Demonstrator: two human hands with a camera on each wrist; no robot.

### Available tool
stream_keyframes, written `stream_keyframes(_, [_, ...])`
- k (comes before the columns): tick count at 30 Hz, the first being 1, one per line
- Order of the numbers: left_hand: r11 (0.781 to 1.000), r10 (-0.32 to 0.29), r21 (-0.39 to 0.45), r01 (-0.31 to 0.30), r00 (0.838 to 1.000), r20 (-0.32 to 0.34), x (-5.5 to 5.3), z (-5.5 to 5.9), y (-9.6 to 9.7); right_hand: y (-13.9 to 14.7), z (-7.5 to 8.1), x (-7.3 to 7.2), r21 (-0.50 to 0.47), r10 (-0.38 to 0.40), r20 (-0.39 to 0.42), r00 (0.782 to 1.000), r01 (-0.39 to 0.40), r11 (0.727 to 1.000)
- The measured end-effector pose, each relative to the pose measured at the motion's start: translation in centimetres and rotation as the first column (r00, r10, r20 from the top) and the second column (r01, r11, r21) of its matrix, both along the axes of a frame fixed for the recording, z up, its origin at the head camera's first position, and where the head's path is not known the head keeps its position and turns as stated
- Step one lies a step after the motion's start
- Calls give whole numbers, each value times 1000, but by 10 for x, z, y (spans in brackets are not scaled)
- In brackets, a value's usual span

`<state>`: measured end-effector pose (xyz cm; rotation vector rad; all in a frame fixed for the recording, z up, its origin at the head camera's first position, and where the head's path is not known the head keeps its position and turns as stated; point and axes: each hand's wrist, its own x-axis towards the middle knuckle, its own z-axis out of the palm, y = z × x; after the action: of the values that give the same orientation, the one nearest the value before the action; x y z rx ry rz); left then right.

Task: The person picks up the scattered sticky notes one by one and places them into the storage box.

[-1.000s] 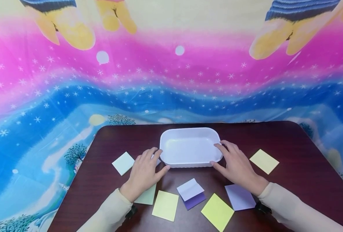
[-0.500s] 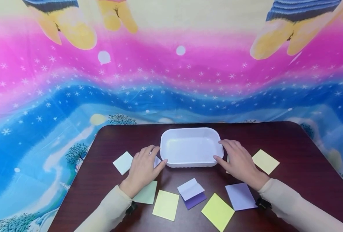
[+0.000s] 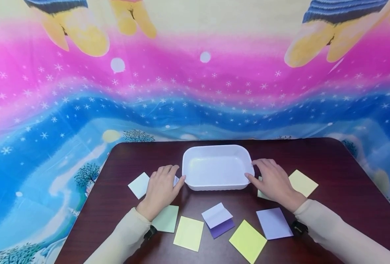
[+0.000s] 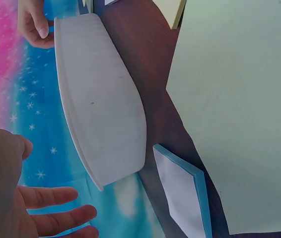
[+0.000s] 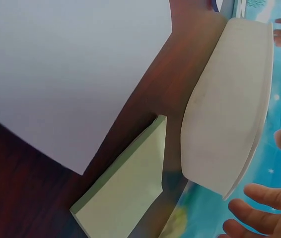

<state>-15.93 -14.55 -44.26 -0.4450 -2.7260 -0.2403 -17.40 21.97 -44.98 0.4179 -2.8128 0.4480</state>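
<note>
A white plastic tub (image 3: 218, 167) stands on the dark table with nothing inside. My left hand (image 3: 161, 189) hovers by its left end, fingers spread; the left wrist view shows these fingers (image 4: 56, 218) apart from the tub wall (image 4: 101, 104). Opposite, my right hand (image 3: 275, 183) hangs by the right end, also loose, a gap between its fingers (image 5: 259, 213) and the tub in the right wrist view. Below the left hand lies a lilac sticky note pad (image 4: 182, 193) with a blue edge, partly hidden in the head view. A pale green pad (image 5: 125, 183) lies under the right hand.
Sticky note pads lie around the tub: mint (image 3: 138, 185), green (image 3: 166, 219), yellow (image 3: 188, 234), purple with a raised top sheet (image 3: 217, 215), bright yellow (image 3: 247, 241), lilac (image 3: 274, 223) and pale yellow (image 3: 303, 184). A printed cloth (image 3: 195, 91) hangs behind the table (image 3: 135, 154).
Both hands have drawn outward, away from the tub's ends. More of the green pad at the left and the pale green pad at the right shows. The tub stays almost in place.
</note>
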Motion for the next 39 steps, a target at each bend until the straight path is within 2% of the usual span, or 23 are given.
stream_keyframes(8, [1000,10,6,-9,1000,-11,-5,-4,0,1,0,-5,-10,-6,35,999,6,1000])
stream_keyframes(18, [1000,25,2,-25,1000,12,-14,-7,5,5,3,-15,-19,-32,69,997,34,999])
stream_keyframes(29, [999,33,-7,-33,997,72,-18,-9,11,6,-1,-21,-18,-30,114,993,32,999])
stream_keyframes(35, [999,48,-2,-48,989,141,-21,-9,13,4,-2,-21,-10,-27,123,992,28,1000])
stream_keyframes(39, [999,51,9,-53,985,164,-23,-10,14,3,-3,-22,0,-22,120,993,22,1000])
